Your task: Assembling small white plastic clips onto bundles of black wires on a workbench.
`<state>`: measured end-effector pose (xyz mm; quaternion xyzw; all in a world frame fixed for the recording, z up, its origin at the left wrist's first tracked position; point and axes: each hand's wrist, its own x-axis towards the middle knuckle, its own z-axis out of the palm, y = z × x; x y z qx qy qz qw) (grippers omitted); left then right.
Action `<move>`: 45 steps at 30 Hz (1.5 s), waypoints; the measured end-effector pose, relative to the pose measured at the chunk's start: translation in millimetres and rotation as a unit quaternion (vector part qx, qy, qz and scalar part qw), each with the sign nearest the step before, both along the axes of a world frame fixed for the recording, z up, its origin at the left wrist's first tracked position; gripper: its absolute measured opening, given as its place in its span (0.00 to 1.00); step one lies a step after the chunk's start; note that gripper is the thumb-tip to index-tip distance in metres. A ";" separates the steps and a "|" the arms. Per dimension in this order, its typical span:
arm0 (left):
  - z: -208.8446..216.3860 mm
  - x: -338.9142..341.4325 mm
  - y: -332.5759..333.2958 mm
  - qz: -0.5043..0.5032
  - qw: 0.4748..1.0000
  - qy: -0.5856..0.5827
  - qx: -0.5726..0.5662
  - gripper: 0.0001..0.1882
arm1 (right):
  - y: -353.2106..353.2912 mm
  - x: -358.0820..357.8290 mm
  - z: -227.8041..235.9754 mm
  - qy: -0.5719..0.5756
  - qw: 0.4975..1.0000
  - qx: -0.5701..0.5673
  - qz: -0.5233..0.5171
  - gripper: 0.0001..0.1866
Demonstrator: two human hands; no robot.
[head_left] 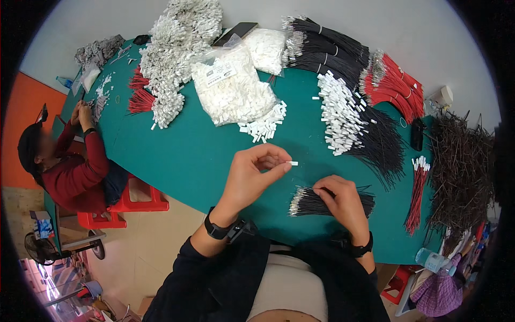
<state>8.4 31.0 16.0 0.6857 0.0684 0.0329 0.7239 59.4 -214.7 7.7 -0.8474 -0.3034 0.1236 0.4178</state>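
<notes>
Thumb and forefinger of my left hand [257, 172] pinch a small white connector housing [293, 163] above the green table. My right hand [341, 201] is over a bundle of black wires [308, 203] with bare metal terminals at its left end. Its fingers are bent together at the wires' upper side; whatever is between their tips is too small to make out. Beyond my left hand, loose white housings [263, 126] spill beside a clear bag of white housings [228, 88]. Black wires with white housings on their ends [343, 115] lie in a pile at the right.
Bundled black wires [332, 45] and red wires [394, 88] lie at the back right of the green table [188, 166]. A tall heap of white-ended wires [174, 53] stands back left. Dark wires [461, 166] hang at the right edge. Another person [70, 166] sits at the left.
</notes>
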 end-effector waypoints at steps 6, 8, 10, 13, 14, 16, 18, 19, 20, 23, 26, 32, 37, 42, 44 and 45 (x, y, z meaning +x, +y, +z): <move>-5.5 -0.3 -3.2 -0.039 0.995 0.025 -0.083 0.08 | -7.2 -1.1 4.4 0.015 1.000 0.021 0.017 0.06; -6.0 -0.9 -4.3 -0.043 0.994 0.026 -0.094 0.08 | -5.6 -2.0 3.7 0.001 0.999 0.052 -0.006 0.06; -7.2 -1.7 -6.0 -0.042 0.996 0.014 -0.080 0.07 | -4.7 -3.5 8.2 0.052 0.995 0.082 -0.021 0.05; -6.3 -2.5 -6.9 -0.047 0.997 0.012 -0.062 0.07 | -2.6 -7.5 16.2 0.094 0.989 0.109 -0.045 0.05; -6.2 -2.5 -7.7 -0.048 0.997 0.012 -0.062 0.07 | -1.4 -9.0 18.1 0.087 0.989 0.107 -0.053 0.05; -5.9 -2.4 -10.0 -0.039 0.997 0.002 -0.066 0.07 | 2.1 -12.4 20.3 0.070 0.988 0.118 -0.067 0.06; -4.4 -2.8 -11.0 -0.041 0.997 0.004 -0.066 0.07 | 5.9 -14.1 23.6 0.053 0.987 0.128 -0.080 0.06; -4.4 -3.2 -11.3 -0.042 0.997 0.007 -0.066 0.07 | 8.4 -13.3 25.1 0.020 0.988 0.131 -0.076 0.07; -5.0 -3.7 -11.6 -0.042 0.997 0.007 -0.066 0.07 | 9.5 -12.9 25.6 -0.013 0.988 0.134 -0.072 0.07; -5.5 -5.0 -12.3 -0.042 0.997 -0.003 -0.063 0.07 | 9.6 -13.7 20.8 -0.016 0.987 0.141 -0.070 0.06; -4.5 -5.4 -12.9 -0.043 0.998 -0.009 -0.048 0.07 | 10.4 -15.9 27.4 0.024 0.988 0.127 -0.089 0.05; -5.9 -6.2 -13.2 -0.045 0.998 -0.001 -0.043 0.07 | 13.4 -17.4 31.1 -0.038 0.983 0.139 -0.118 0.06; -5.7 -7.9 -14.6 -0.052 0.998 0.009 -0.042 0.07 | 14.8 -18.0 33.6 -0.063 0.984 0.121 -0.118 0.05; -6.4 -8.8 -15.1 -0.052 0.998 0.009 -0.046 0.07 | 15.4 -18.3 34.4 -0.083 0.983 0.113 -0.117 0.05; -6.2 -9.3 -15.0 -0.051 0.997 0.008 -0.049 0.07 | 15.9 -18.2 33.8 -0.089 0.982 0.120 -0.111 0.05; -6.2 -9.4 -15.2 -0.052 0.997 0.009 -0.052 0.07 | 16.0 -18.2 34.0 -0.089 0.982 0.121 -0.111 0.05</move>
